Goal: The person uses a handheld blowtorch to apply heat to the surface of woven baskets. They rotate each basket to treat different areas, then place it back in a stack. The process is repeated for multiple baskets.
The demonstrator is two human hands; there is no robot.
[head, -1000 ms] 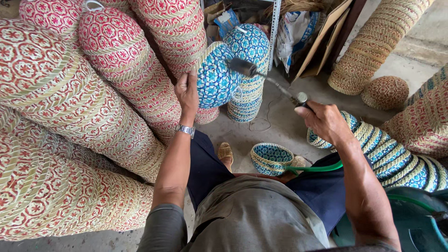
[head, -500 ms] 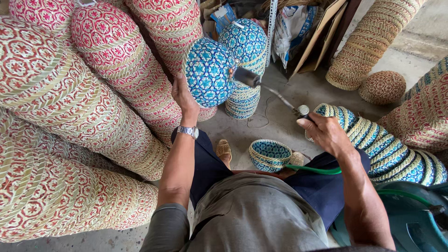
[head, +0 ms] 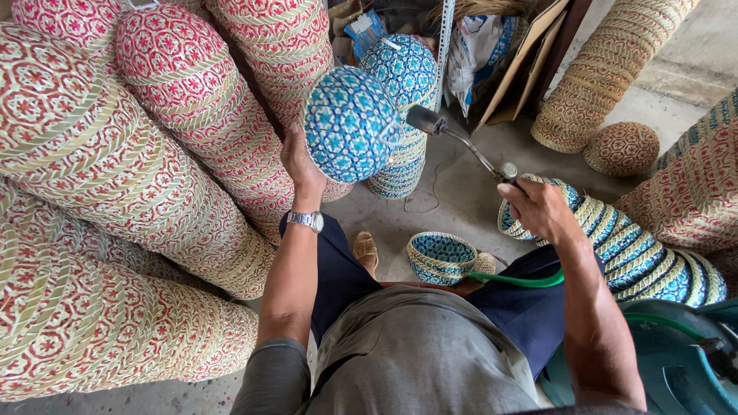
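Blue basket (head: 350,123) gripped by left hand (head: 301,163); right hand (head: 538,207) apparently clenched on torch (head: 461,142).

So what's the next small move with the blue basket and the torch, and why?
Probably sweep the torch head across the blue woven basket. The left hand holds it up with the domed bottom facing the nozzle, which the right hand aims close beside it, seemingly not touching.
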